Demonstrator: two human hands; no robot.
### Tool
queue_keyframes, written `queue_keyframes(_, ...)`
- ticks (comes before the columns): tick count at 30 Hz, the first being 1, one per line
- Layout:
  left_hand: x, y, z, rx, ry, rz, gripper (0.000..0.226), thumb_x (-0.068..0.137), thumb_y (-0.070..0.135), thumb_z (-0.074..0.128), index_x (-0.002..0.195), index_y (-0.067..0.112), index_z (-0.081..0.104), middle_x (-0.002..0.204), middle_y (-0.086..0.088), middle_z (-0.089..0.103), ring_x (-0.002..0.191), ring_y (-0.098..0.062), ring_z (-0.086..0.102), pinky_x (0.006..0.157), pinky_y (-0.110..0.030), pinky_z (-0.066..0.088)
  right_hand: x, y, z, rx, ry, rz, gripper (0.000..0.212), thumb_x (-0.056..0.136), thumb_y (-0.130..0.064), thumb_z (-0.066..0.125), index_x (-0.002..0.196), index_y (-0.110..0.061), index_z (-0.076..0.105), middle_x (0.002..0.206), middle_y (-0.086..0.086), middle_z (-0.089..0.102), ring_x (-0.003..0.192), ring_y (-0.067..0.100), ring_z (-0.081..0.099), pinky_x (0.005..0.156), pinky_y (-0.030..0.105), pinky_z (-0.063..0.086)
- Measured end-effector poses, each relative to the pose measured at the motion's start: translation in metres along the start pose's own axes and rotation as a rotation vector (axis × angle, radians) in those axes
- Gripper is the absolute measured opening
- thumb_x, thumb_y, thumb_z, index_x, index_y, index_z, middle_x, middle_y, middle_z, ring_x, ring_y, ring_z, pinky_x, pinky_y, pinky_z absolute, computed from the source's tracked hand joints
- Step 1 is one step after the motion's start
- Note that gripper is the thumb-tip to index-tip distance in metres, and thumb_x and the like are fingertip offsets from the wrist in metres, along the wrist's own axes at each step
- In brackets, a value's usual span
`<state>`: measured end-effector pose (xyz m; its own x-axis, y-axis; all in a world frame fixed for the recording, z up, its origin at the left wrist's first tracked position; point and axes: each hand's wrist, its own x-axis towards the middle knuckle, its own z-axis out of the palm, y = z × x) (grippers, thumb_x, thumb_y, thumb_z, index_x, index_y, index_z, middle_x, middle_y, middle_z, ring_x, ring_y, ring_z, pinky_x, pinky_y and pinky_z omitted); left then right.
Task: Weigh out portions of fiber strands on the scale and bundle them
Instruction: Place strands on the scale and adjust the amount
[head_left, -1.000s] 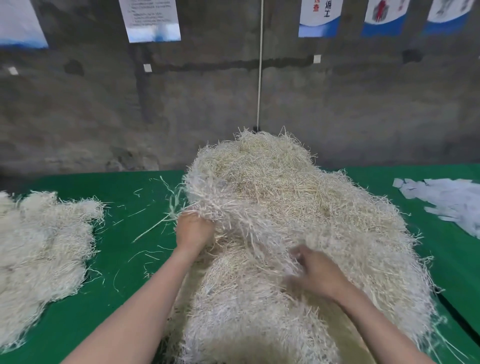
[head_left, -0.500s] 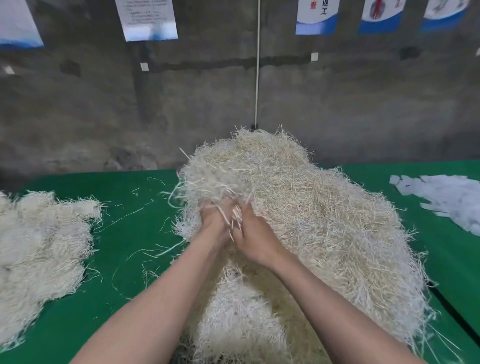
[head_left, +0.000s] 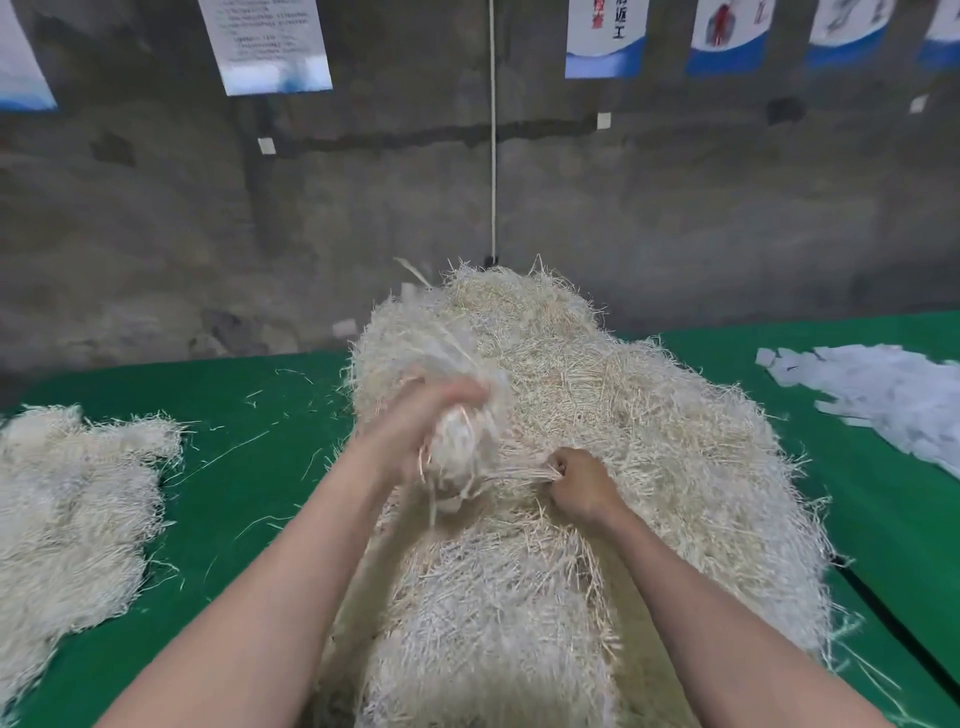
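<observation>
Frame center: left hand (head_left: 415, 436), motion-blurred, grips a strand clump (head_left: 457, 457) above the big fiber pile (head_left: 597, 467) on the green table (head_left: 249, 467); right hand (head_left: 579, 486) fisted, pinching strands.

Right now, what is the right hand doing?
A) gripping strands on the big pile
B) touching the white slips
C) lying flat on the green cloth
A: the right hand is a fist closed on strands pulled taut from the big pile; the blurred left hand holds a clump.
</observation>
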<state>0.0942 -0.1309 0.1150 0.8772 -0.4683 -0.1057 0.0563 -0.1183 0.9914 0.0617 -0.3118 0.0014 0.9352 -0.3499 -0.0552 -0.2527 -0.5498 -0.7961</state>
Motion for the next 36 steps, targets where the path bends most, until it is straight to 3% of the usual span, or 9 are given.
queue_keyframes(3,0.004,-0.031,0.012,1.018,-0.149,-0.077,0.027,0.074,0.032,0.073,0.086,0.021,0.053,0.095,0.011,0.059,0.065,-0.002,0.059,0.05,-0.014,0.047,0.0,-0.018,-0.008,0.095,-0.002,-0.09,0.021,0.084,0.008,0.057,0.089,-0.013,0.057,0.083,0.002,0.06,0.058,0.01,0.059,0.05,0.019,0.05)
queue_keyframes(7,0.015,-0.054,0.009,1.591,-0.155,-0.036,0.009,0.084,0.025,0.059,0.088,0.016,0.061,0.108,0.007,0.054,0.079,-0.004,0.055,0.06,-0.016,0.047,-0.003,-0.021,-0.009,-0.166,-0.062,-0.135,0.024,0.077,0.003,0.067,0.076,-0.015,0.051,0.076,-0.002,0.052,0.07,0.016,0.059,0.055,0.023,0.051)
queue_keyframes(10,0.027,-0.062,-0.012,1.532,0.025,-0.046,0.058,0.08,0.018,0.063,0.135,0.024,0.045,0.131,0.003,0.051,0.107,-0.016,0.055,0.078,-0.025,0.049,-0.006,-0.016,-0.001,-0.158,-0.078,-0.119,0.024,0.074,-0.005,0.071,0.073,-0.021,0.053,0.08,-0.003,0.055,0.07,0.013,0.057,0.057,0.026,0.052)
queue_keyframes(16,0.027,-0.07,-0.045,1.534,0.272,-0.023,0.054,0.082,0.012,0.056,0.135,0.019,0.044,0.134,-0.014,0.048,0.106,-0.026,0.057,0.09,-0.037,0.052,-0.007,-0.002,-0.01,-0.426,-0.072,-0.209,0.016,0.087,-0.032,0.064,0.08,-0.02,0.055,0.081,-0.007,0.057,0.077,0.012,0.057,0.059,0.018,0.042)
queue_keyframes(19,0.021,-0.063,-0.075,1.43,0.456,-0.124,0.015,0.087,0.015,0.051,0.097,0.009,0.062,0.116,-0.017,0.059,0.079,-0.019,0.058,0.083,-0.036,0.053,-0.01,0.022,-0.022,-0.505,-0.063,-0.109,0.025,0.088,-0.037,0.062,0.099,-0.015,0.06,0.103,0.001,0.061,0.092,0.016,0.059,0.082,0.031,0.051)
queue_keyframes(23,0.014,-0.06,-0.045,1.171,0.375,-0.045,0.034,0.081,-0.007,0.048,0.055,0.014,0.041,0.11,-0.01,0.058,0.064,-0.009,0.054,0.057,-0.022,0.053,-0.017,0.002,-0.015,-0.337,-0.092,-0.203,0.023,0.084,-0.026,0.067,0.101,-0.027,0.052,0.099,-0.013,0.052,0.087,0.005,0.052,0.077,0.021,0.047)
queue_keyframes(30,0.002,-0.054,0.013,0.537,0.408,0.346,0.031,0.086,-0.002,0.055,0.065,0.02,0.05,0.064,0.007,0.051,0.054,-0.005,0.052,0.046,-0.017,0.039,-0.039,-0.079,-0.038,0.356,-0.312,-0.459,0.115,0.056,-0.049,0.082,0.145,-0.047,0.009,0.155,-0.011,0.009,0.135,0.01,0.019,0.107,0.038,0.021)
queue_keyframes(34,-0.008,-0.047,0.04,0.614,0.193,0.266,0.034,0.095,0.007,0.048,0.129,0.004,0.05,0.13,-0.015,0.052,0.11,-0.01,0.057,0.091,-0.017,0.043,-0.057,-0.095,-0.007,0.54,-0.247,-0.246,0.103,0.048,-0.074,0.071,0.131,-0.02,0.044,0.127,0.001,0.054,0.113,0.018,0.057,0.098,0.042,0.047)
queue_keyframes(36,-0.016,-0.05,0.041,0.529,0.1,0.385,0.053,0.089,0.002,0.054,0.138,0.008,0.036,0.134,-0.007,0.047,0.12,-0.027,0.05,0.095,-0.031,0.047,-0.049,-0.091,-0.005,0.605,-0.103,-0.145,0.055,0.07,-0.057,0.07,0.103,-0.018,0.052,0.104,-0.002,0.059,0.09,0.008,0.063,0.072,0.022,0.054)
